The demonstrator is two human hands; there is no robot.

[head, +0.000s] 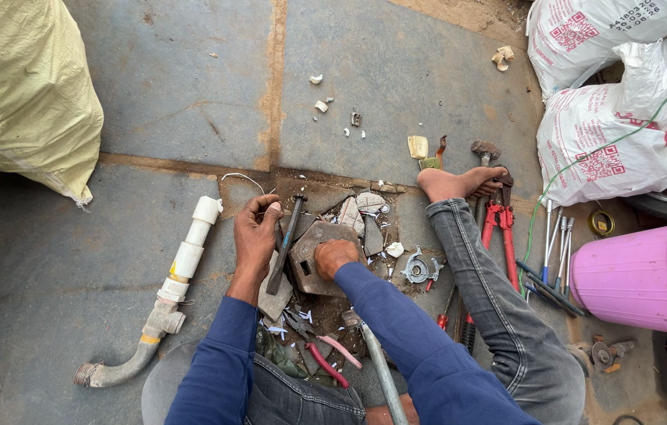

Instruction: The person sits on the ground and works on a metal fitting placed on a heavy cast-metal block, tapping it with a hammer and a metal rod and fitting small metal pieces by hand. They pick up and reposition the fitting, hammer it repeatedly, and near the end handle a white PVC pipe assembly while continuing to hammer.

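I sit on a stone floor. My left hand point(256, 233) grips the upper part of a dark metal rod point(284, 245) that slants down across a flat stone slab point(274, 300). My right hand point(333, 256) is closed on top of a brown metal block point(308, 253) resting on the slab beside the rod. White plastic shards point(363, 211) lie scattered just beyond the block. What the right fist holds is hidden.
A white pipe with a grey elbow point(166, 295) lies at left. Red bolt cutters point(500, 230), a hammer point(485, 151), several screwdrivers point(555, 250) and a pink bucket point(639, 275) sit at right, beside white sacks point(617, 134). Pliers point(314, 346) lie near my lap. A yellow sack point(22, 90) stands far left.
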